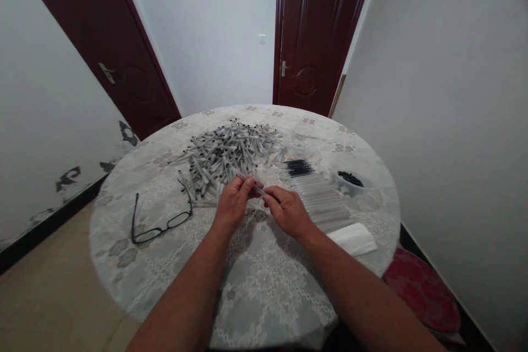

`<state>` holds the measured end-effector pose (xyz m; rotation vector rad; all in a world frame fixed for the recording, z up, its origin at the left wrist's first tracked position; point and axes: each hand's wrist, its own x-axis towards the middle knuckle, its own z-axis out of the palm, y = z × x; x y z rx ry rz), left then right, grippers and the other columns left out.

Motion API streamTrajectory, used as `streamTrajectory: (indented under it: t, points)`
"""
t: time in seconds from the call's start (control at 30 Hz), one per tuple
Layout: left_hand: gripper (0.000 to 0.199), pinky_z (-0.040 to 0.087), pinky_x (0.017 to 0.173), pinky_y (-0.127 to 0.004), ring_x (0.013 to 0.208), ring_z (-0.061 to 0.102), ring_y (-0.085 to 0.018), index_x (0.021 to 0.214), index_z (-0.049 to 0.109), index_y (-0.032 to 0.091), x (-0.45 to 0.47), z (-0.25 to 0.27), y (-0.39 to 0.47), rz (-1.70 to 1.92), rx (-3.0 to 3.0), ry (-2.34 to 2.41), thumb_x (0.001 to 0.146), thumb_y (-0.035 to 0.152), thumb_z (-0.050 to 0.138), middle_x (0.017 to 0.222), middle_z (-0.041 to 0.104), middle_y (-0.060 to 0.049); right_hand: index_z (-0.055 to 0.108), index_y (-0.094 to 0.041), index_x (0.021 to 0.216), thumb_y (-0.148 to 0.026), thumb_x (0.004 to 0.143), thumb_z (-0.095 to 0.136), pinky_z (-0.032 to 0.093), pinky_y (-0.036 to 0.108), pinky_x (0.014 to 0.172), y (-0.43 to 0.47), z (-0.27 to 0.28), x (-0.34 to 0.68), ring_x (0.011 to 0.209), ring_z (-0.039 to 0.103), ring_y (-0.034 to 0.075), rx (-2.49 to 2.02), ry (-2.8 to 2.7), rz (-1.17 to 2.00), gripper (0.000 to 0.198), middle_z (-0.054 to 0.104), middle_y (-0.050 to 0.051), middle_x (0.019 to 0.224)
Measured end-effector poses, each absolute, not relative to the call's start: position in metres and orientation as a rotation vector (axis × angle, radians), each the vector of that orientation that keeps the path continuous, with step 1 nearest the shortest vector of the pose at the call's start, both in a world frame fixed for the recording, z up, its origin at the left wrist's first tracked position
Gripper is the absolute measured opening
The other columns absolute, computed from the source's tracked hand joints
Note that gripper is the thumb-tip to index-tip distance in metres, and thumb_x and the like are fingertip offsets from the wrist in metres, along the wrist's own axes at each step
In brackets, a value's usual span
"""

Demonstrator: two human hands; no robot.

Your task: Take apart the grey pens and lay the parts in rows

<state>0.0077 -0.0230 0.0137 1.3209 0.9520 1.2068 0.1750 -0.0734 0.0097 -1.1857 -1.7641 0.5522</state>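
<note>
Both hands meet over the middle of the table, closed on one slim pen (258,189). My left hand (234,201) pinches its far-left part, while the fingers of my right hand (287,210) grip the near-right end. What exactly the right fingertips cover is hidden. Just beyond my left hand spreads a large, loose heap of pens (225,148), greyish with dark ends. To the right of my right hand lies a row of thin translucent tubes (322,201), with a bundle of black-ended sticks (299,168) at its far end.
A clear container (363,193) of small black pieces (350,178) stands at the right. White folded material (353,238) lies nearer me. Black-framed glasses (163,229) rest at the left on the round, patterned tablecloth (264,297). A red stool (423,289) is beyond the right edge.
</note>
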Motion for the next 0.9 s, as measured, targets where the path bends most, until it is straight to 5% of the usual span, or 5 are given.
streamTrajectory:
  t: [0.3, 0.7, 0.9]
  points:
    - [0.042, 0.059, 0.08, -0.034, 0.083, 0.072, -0.019, 0.095, 0.068, 0.016, 0.019, 0.006, -0.027, 1.353, 1.151, 0.89, 0.09, 0.058, 0.067, 0.1, 0.076, -0.009, 0.072, -0.022, 0.106, -0.029, 0.101, 0.053, 0.048, 0.025, 0.07, -0.077, 0.007, 0.164, 0.072, 0.067, 0.015, -1.238, -1.56, 0.542, 0.021, 0.074, 0.001, 0.085]
    - [0.044, 0.061, 0.074, -0.036, 0.074, 0.072, -0.019, 0.091, 0.063, 0.017, 0.008, 0.009, -0.018, 1.387, 1.16, 0.985, 0.089, 0.061, 0.065, 0.088, 0.075, -0.007, 0.074, -0.019, 0.109, -0.017, 0.099, 0.051, 0.049, 0.03, 0.09, -0.077, 0.006, 0.168, 0.096, 0.07, 0.021, -1.235, -1.9, 0.451, 0.026, 0.077, 0.008, 0.105]
    - [0.051, 0.055, 0.058, -0.028, 0.058, 0.064, -0.015, 0.102, 0.07, 0.016, 0.008, 0.01, -0.021, 1.273, 1.259, 1.004, 0.087, 0.064, 0.065, 0.077, 0.068, -0.002, 0.072, -0.02, 0.093, -0.013, 0.085, 0.061, 0.042, 0.025, 0.062, -0.078, 0.024, 0.21, 0.069, 0.063, 0.016, -1.385, -2.071, 0.674, 0.016, 0.072, 0.001, 0.077]
